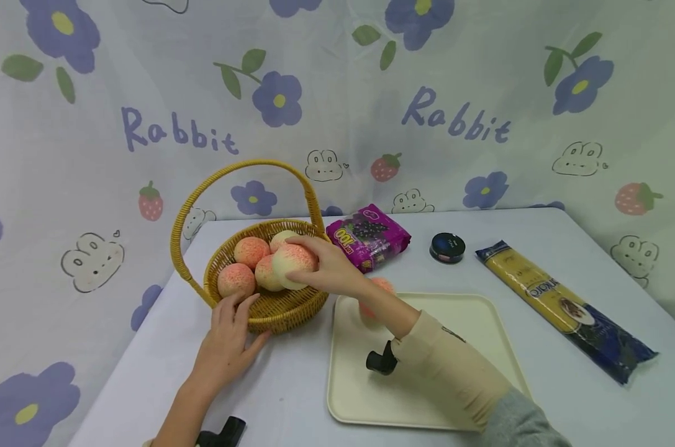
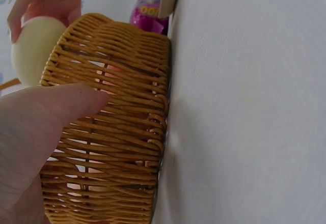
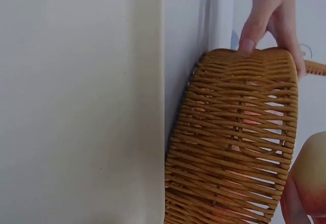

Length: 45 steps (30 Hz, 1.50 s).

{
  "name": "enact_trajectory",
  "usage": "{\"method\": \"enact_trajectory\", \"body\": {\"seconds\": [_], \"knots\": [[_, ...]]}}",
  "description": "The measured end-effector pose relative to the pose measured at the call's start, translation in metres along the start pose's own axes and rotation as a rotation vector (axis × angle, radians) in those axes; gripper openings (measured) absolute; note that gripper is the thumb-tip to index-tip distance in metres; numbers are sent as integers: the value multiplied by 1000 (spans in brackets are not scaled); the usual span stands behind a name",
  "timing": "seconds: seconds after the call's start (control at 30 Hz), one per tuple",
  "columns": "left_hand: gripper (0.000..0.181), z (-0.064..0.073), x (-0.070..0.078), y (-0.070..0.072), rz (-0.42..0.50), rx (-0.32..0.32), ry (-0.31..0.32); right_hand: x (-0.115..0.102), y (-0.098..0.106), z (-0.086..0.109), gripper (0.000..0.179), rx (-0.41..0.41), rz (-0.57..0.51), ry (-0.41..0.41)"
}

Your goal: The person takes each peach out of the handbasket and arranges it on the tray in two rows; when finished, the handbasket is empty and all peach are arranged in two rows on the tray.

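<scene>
My right hand [image 1: 333, 268] grips a pale peach with a pink blush [image 1: 294, 266] above the right part of the wicker basket [image 1: 284, 320]. Several more peaches [image 1: 236, 280] lie inside the basket, whose tall handle [image 1: 248, 164] arches over its left and back. At the near left rim my left hand [image 1: 225, 344] holds the basket, fingers over the edge and thumb [image 2: 84, 101] against the woven outer wall. Seen from the right wrist, the held peach [image 3: 311, 170] is beside the rim at the lower right, and the left hand [image 3: 270, 18] pinches the rim.
A cream tray [image 1: 421, 397] lies right of the basket, with one peach [image 1: 368, 309] at its back left corner, partly behind my right forearm. Behind are a purple grape-print package [image 1: 369, 236] and a round black case [image 1: 447, 247]. A long yellow and blue packet [image 1: 561, 304] lies far right.
</scene>
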<state>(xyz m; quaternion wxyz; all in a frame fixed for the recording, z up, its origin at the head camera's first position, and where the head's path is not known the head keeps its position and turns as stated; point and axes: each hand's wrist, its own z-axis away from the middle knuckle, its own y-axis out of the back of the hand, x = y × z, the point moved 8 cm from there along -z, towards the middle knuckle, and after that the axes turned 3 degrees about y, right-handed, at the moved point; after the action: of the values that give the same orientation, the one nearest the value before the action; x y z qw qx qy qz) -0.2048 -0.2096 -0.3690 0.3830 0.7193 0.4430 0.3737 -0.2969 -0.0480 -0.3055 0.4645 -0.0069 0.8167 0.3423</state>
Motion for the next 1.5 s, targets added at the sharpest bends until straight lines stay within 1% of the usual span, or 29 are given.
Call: {"method": "enact_trajectory", "body": {"seconds": [0.1, 0.23, 0.47, 0.57, 0.8, 1.0, 1.2, 1.3, 1.5], "knots": [[68, 1, 0, 0, 3, -3, 4, 1, 6, 4, 59, 14, 2, -1], [66, 1, 0, 0, 0, -7, 5, -2, 16, 9, 60, 51, 17, 32], [64, 1, -1, -1, -9, -45, 40, -3, 40, 23, 59, 108, 111, 98], [63, 1, -1, -1, -12, -46, 37, -1, 49, 31, 60, 119, 142, 112], [63, 0, 0, 1, -2, -4, -11, 8, 59, 46, 61, 106, 183, 87], [58, -1, 0, 1, -5, 7, -13, 10, 71, 59, 61, 100, 209, 91], [54, -1, 1, 2, -13, 24, -26, 11, 84, 71, 61, 108, 279, 113], [53, -1, 1, 3, -13, 25, -16, 14, 90, 76, 60, 105, 313, 104], [48, 0, 1, 2, 9, 3, 16, 24, 102, 90, 61, 117, 354, 52]]}}
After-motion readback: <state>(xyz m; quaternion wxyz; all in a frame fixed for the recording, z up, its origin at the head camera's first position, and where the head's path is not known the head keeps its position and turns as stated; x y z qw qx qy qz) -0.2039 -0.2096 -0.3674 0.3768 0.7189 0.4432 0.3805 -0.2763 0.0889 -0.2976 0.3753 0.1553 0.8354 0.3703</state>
